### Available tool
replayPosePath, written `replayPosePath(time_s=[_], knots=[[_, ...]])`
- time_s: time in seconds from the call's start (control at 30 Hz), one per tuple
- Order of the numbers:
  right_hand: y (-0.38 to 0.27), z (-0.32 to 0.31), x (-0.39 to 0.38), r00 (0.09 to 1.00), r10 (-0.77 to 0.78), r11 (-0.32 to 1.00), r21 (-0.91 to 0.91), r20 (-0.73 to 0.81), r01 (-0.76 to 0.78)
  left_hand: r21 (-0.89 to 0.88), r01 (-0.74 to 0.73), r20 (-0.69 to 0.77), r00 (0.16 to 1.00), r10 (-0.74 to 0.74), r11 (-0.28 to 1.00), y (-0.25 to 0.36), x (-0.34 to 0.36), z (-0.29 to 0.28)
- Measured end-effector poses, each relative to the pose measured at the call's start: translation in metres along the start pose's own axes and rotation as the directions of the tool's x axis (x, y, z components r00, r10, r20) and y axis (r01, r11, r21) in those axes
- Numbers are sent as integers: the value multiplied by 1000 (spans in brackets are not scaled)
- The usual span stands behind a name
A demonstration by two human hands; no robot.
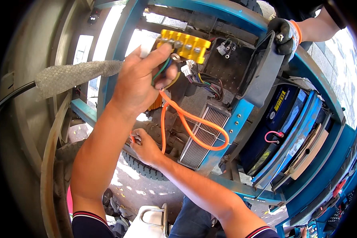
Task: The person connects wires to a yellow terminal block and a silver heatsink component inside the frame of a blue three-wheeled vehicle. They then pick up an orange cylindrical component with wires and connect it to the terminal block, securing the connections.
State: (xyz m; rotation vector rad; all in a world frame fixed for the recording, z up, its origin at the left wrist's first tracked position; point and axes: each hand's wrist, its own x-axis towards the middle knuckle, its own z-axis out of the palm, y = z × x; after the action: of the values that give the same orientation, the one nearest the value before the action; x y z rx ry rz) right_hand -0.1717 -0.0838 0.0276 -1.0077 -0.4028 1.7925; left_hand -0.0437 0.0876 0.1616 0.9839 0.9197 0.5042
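Note:
My left hand (141,77) is closed around a yellow terminal block (186,44) with a row of metal bolts, lifted above the open vehicle frame. Its thumb presses against the block's near end. Green and yellow wires pass by the fingers. A thick orange cable (204,123) hangs from below this hand and loops over a finned metal unit (204,135). Lower down, my right hand (146,147) has its fingers pinched on a short orange-red length of cable (132,138). Whether that piece joins the loop is hidden.
Bundled wires with white connectors (186,70) lie beside the block. At upper right, another person's gloved hand (283,37) touches a black cover (260,75). A dark blue battery (271,119) sits at right in the teal frame (333,93). Bubble wrap (77,77) sheathes a black cable at left.

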Motion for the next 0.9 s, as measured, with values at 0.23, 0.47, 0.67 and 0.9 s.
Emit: replayPosePath(time_s=[0.23, 0.47, 0.67, 0.9], knots=[[-40, -18, -42, 994, -46, 927, -367, 95, 78, -115, -89, -52, 995, 83, 989, 22, -35, -36], [-33, -20, -71, 981, -120, 895, -410, 155, 174, -87, -140, -166, 978, 124, 986, 24, -50, -21], [-44, -24, -101, 971, -136, 888, -409, 198, 208, -56, -91, -92, 992, 85, 994, 21, -52, -16], [-57, -34, -122, 963, -156, 883, -405, 221, 236, -78, -79, -175, 982, 65, 994, 15, -51, -7]])
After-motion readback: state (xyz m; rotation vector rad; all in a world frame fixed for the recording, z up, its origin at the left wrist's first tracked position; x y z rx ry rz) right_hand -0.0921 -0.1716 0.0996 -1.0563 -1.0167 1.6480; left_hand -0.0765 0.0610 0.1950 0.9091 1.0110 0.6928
